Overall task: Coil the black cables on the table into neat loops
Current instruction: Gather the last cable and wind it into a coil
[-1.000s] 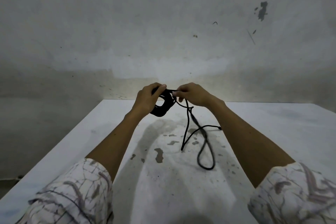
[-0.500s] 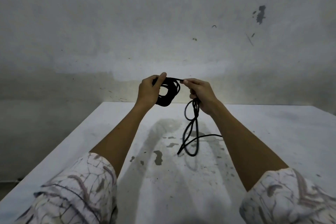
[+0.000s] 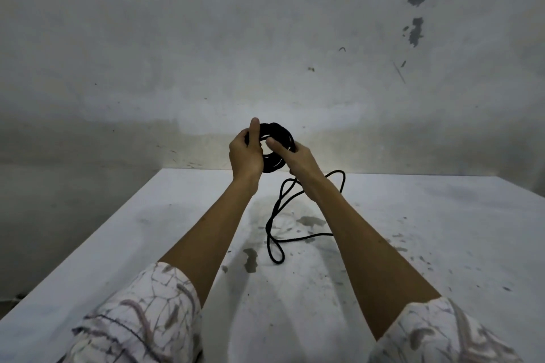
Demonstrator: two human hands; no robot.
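A black cable is partly wound into a round coil [image 3: 277, 133] held up in the air above the table's far edge. My left hand [image 3: 246, 150] grips the coil's left side, thumb raised along it. My right hand [image 3: 298, 158] holds the coil's right side, thumb laid across the loops. The loose tail of the cable [image 3: 275, 224] hangs down from under my right hand and lies in slack loops on the white table [image 3: 118, 244]; part of it passes behind my right forearm.
The table is white and stained with dark blotches [image 3: 250, 259] near the middle. A grey, marked wall [image 3: 265, 38] rises right behind the table's far edge. The table's left edge drops to a dim floor.
My right hand has come back to the coil and laid another turn on it. The hanging tail is shorter and its loops have shifted on the table. Both hands sit a little higher.
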